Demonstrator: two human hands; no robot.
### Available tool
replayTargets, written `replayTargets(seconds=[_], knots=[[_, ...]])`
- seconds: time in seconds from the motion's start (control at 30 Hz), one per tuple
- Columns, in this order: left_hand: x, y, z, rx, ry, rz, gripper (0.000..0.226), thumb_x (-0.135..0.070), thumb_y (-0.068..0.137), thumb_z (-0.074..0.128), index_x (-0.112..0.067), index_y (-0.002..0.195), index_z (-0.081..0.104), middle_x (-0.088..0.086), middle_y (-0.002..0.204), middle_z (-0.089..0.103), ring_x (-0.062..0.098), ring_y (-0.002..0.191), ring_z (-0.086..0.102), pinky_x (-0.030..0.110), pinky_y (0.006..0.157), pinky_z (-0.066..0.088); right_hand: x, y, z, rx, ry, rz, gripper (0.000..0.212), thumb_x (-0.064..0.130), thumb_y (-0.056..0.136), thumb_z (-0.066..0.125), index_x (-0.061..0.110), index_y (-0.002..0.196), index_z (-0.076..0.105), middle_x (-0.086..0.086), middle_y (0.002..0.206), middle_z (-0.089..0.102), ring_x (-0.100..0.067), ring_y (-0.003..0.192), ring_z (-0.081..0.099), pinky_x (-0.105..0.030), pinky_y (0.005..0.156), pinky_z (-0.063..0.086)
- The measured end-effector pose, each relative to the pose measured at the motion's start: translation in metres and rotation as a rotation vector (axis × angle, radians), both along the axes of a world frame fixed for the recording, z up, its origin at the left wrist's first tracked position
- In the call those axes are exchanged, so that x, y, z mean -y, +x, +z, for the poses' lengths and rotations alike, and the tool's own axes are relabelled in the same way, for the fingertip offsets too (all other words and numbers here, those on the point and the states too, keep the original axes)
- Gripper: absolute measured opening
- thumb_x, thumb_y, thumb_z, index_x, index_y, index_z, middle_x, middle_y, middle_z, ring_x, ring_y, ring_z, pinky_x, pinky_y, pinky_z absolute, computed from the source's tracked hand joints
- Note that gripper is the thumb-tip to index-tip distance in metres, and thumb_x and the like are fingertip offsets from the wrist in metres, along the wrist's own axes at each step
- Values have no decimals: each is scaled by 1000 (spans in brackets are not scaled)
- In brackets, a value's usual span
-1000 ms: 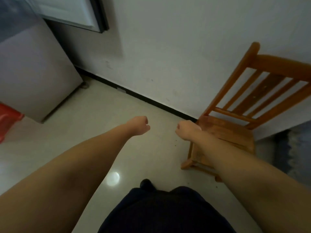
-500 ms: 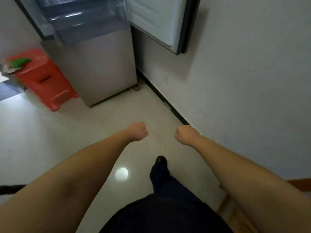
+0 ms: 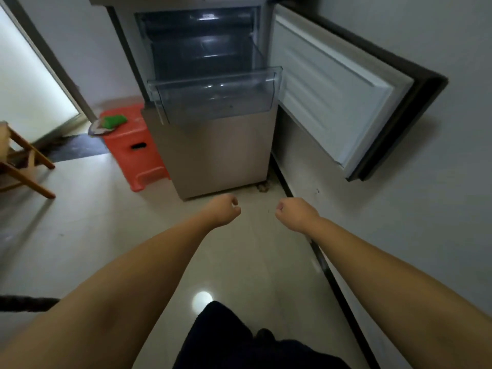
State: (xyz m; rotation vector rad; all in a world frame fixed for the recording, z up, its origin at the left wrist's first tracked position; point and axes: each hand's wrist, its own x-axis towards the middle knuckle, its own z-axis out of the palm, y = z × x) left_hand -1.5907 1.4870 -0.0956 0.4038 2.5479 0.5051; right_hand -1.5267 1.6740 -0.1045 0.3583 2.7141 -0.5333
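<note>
The clear drawer (image 3: 213, 98) juts from the fridge (image 3: 215, 155), door (image 3: 332, 89) open. My left hand (image 3: 224, 210) and right hand (image 3: 294, 214) are fists, fingers gripping nothing.

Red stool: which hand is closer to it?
Left. The left hand is right of the red stool, nearer the camera; the right hand is farther right.

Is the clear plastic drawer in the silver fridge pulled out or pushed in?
Pulled out: the clear plastic drawer juts past the silver fridge front.
</note>
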Motion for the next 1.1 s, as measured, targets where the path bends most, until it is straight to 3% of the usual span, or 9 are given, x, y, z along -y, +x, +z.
replayTargets(seconds=[0.33, 0.53, 0.7, 0.77, 0.87, 0.97, 1.03, 1.1], knots=[[-2, -194, 24, -96, 152, 139, 31, -22, 94, 52, -6, 119, 62, 14, 122, 64, 28, 114, 58, 29, 93, 44, -6, -203, 23, -166, -75, -34, 20, 22, 94, 44, 13, 87, 60, -12, 97, 67, -29, 87, 62, -36, 77, 50], [0, -289, 39, -99, 347, 313, 35, -25, 96, 50, -4, 124, 56, 16, 119, 63, 32, 111, 59, 34, 95, 46, -3, -296, 44, -282, -157, -96, 28, 23, 97, 46, 7, 116, 59, -13, 115, 64, -29, 106, 59, -39, 92, 49], [-7, -339, 27, 104, 613, 677, 46, -35, 96, 48, -9, 134, 43, 16, 129, 56, 33, 118, 56, 48, 102, 45, -7, -354, 39, -277, -301, -190, 48, 29, 100, 45, 8, 142, 37, -16, 122, 60, -28, 111, 57, -35, 90, 45], [-12, -366, 21, 145, 725, 819, 50, -39, 97, 46, -5, 134, 42, 17, 127, 56, 33, 118, 55, 49, 103, 45, -14, -385, 35, -275, -349, -195, 54, 32, 100, 44, 9, 147, 29, -16, 132, 54, -30, 120, 53, -39, 98, 44], [-24, -379, 24, 254, 1006, 1003, 37, -29, 101, 38, 2, 115, 50, 14, 106, 59, 28, 107, 58, 48, 97, 48, -19, -412, 30, -196, -549, -301, 50, 36, 102, 38, 7, 142, 34, -15, 138, 49, -29, 122, 51, -42, 101, 46], [-48, -391, 26, 364, 1321, 1082, 33, -13, 102, 29, -3, 86, 57, 10, 91, 61, 20, 92, 59, 40, 90, 49, -25, -443, 21, -176, -904, -442, 38, 32, 104, 33, 4, 128, 42, -17, 127, 55, -24, 108, 58, -38, 83, 55], [-57, -401, 23, 368, 1379, 1073, 35, -11, 101, 29, -4, 85, 59, 9, 92, 63, 17, 89, 60, 41, 95, 47, -31, -457, 16, -237, -989, -463, 31, 30, 105, 31, 7, 122, 41, -16, 118, 57, -22, 101, 59, -30, 74, 55], [-58, -413, 23, 324, 1391, 1081, 35, -12, 101, 29, -6, 85, 60, 9, 93, 63, 17, 91, 59, 41, 96, 46, -36, -470, 14, -252, -994, -399, 29, 30, 105, 31, 8, 121, 42, -11, 112, 58, -19, 101, 59, -28, 75, 54]])
